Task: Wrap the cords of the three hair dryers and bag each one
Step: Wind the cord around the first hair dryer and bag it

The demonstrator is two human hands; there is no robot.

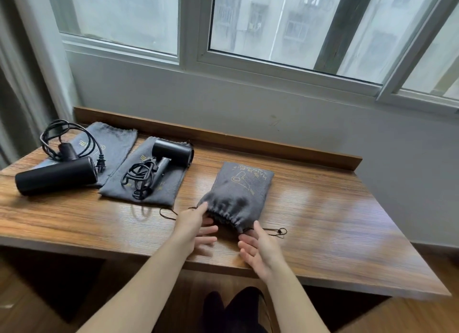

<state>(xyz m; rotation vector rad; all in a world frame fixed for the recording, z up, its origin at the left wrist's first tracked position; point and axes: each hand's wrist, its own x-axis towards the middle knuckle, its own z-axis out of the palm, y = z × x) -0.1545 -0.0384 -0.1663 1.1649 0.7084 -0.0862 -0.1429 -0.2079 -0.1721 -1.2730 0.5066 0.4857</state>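
Observation:
A grey drawstring bag [238, 193] with gold print lies bulging at the table's middle, its mouth gathered toward me and its cords trailing to both sides. My left hand [196, 228] is at the left of the mouth, fingers spread and blurred. My right hand [258, 248] hovers open, palm up, just right of the mouth. A black hair dryer [171, 153] with a bundled cord lies on a flat grey bag [159, 191]. Another black dryer [56, 175] with a loose looped cord [67, 138] lies on a third flat bag [116, 143] at the far left.
The wooden table [323, 233] has a raised back rail [223, 136] against the wall under a window. A curtain [24, 84] hangs at the left. My dark-clothed legs [236, 310] show below the table's near edge.

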